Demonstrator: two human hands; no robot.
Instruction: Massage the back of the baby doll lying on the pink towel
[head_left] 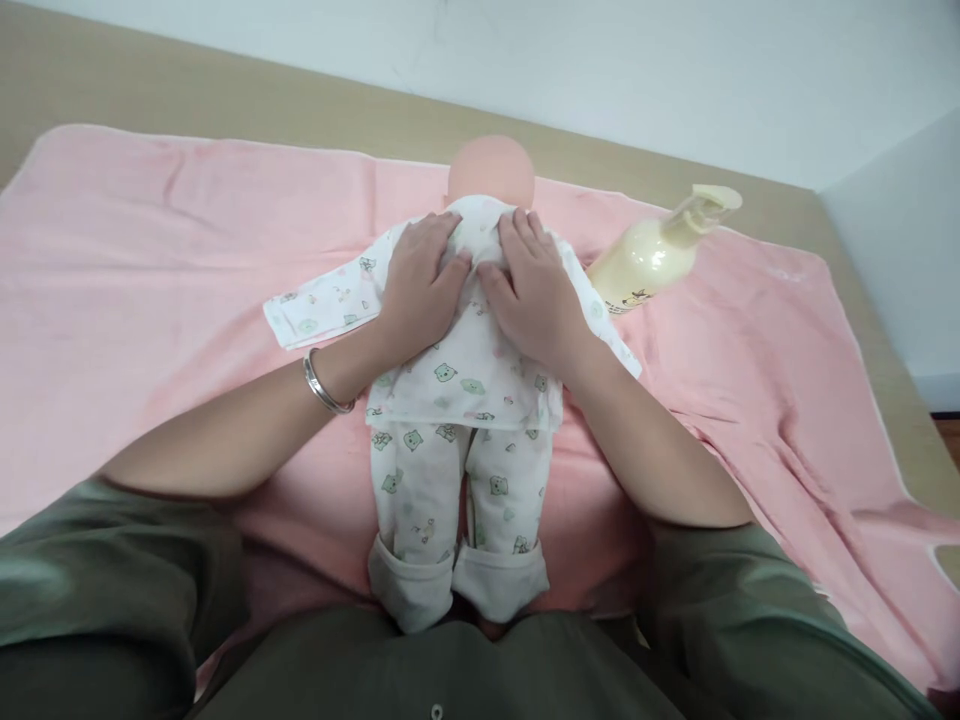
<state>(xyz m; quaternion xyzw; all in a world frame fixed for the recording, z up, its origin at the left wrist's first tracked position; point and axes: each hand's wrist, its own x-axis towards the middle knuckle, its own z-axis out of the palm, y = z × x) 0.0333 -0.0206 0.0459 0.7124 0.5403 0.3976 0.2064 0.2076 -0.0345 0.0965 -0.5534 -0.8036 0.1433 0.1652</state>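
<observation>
A baby doll (491, 172) lies face down, its bald head pointing away from me. It wears a white printed shirt (469, 375) and matching trousers (420, 490) with turned-up cuffs. My left hand (427, 275) rests flat on the left side of the doll's upper back, fingers stretched out. On the right side of the back lies my right hand (532, 285), also open, its thumb close to the left thumb. Both palms press on the shirt and hold nothing. The doll's face and hands are hidden.
Beneath the doll spreads a pink blanket (187, 250) with some folds at the right. A cream pump bottle (649, 255) leans beside the doll's right sleeve. Behind runs the wooden table edge (300, 105), against a white wall (600, 70).
</observation>
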